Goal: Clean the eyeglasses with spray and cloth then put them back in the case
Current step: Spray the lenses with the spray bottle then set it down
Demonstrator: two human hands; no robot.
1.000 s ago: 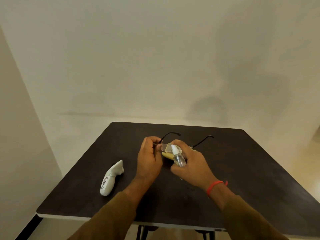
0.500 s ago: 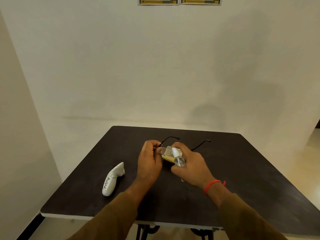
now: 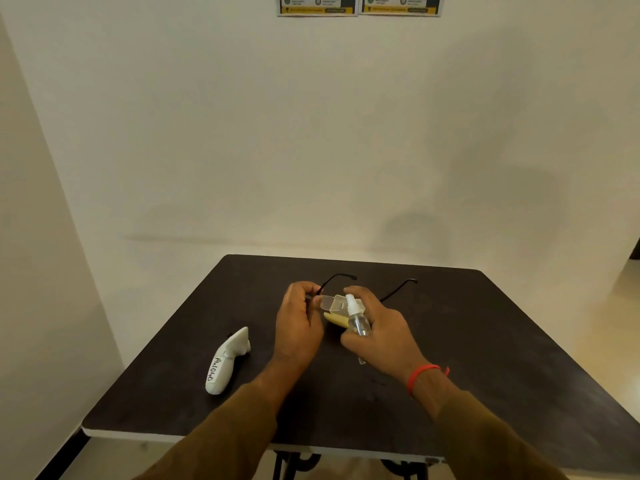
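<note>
My left hand grips the black-framed eyeglasses by their left corner, holding them just above the dark table, with both temple arms pointing away from me. My right hand is wrapped around a small clear spray bottle with a white nozzle aimed at the lens. A yellow cloth shows between my two hands, under the glasses. The white glasses case, closed and labelled in handwriting, lies on the table to the left of my left hand.
White walls stand close behind and to the left of the table. Two posters hang at the top of the back wall. A red band circles my right wrist. The table's white front edge runs below my forearms.
My head has tilted up, so the table sits lower in the view and the posters appear. Both hands keep the same hold on glasses and bottle.
</note>
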